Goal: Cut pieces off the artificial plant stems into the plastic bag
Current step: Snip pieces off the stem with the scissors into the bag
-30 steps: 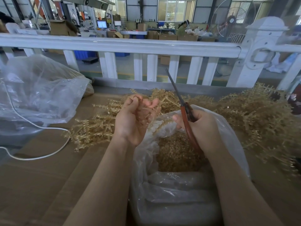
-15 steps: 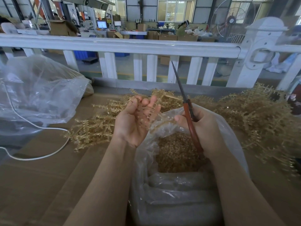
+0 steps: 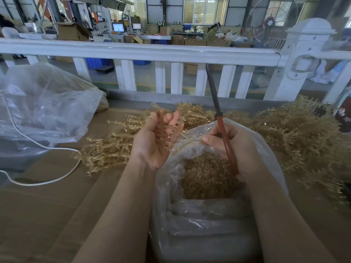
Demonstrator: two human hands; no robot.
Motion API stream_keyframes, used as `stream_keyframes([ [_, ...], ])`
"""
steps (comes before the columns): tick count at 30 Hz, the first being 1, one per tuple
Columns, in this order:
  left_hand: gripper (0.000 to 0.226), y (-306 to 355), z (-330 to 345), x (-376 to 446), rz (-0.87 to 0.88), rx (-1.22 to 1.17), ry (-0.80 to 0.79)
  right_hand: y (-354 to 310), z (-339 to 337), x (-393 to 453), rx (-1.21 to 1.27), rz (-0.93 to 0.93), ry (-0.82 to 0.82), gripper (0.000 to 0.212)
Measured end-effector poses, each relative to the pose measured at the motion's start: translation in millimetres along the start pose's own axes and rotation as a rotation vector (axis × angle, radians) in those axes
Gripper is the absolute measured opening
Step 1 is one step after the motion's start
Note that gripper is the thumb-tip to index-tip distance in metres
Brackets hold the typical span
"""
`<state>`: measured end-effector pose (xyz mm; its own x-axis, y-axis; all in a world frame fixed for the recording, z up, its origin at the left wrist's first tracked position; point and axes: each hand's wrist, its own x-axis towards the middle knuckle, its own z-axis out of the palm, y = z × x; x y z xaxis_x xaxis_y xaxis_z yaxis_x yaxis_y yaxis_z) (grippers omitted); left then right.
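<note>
A clear plastic bag (image 3: 201, 224) stands open in front of me, its bottom covered with small golden cut pieces (image 3: 205, 175). My left hand (image 3: 155, 141) is held palm up at the bag's left rim, fingers loosely curled around a thin golden plant stem (image 3: 161, 130). My right hand (image 3: 237, 149) is above the bag's right side, gripping red-handled scissors (image 3: 226, 143) whose closed dark blades point up and away. Golden artificial plant stems (image 3: 296, 133) lie heaped behind and to both sides of the bag.
A large crumpled clear bag (image 3: 43, 105) sits at the left, with a white cable (image 3: 47, 147) looping over the brown cardboard-covered table (image 3: 47, 205). A white railing (image 3: 152, 52) runs along the table's far edge. A workshop with boxes lies beyond.
The scissors have tilted more upright and shifted right. My left hand's fingers have uncurled a little around the stem.
</note>
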<state>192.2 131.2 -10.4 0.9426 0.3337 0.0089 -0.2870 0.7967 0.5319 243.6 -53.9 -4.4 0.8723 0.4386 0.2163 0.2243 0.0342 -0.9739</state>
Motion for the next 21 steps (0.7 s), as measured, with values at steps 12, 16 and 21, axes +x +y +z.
stream_keyframes([
  [12, 0.047, -16.5, 6.0, -10.6, 0.709, 0.913, -0.117, 0.3, -7.2, 3.4, 0.503, -0.012, 0.236, 0.015],
  [16, 0.046, -30.0, 9.5, -17.3, 0.574, 1.201, -0.347, 5.5, -10.0, 5.0, 0.538, -0.054, 0.255, 0.015],
  [21, 0.023, -37.4, 8.9, -11.7, 0.388, 1.378, -0.308, 0.8, -2.5, 2.1, 0.542, -0.053, 0.230, 0.017],
])
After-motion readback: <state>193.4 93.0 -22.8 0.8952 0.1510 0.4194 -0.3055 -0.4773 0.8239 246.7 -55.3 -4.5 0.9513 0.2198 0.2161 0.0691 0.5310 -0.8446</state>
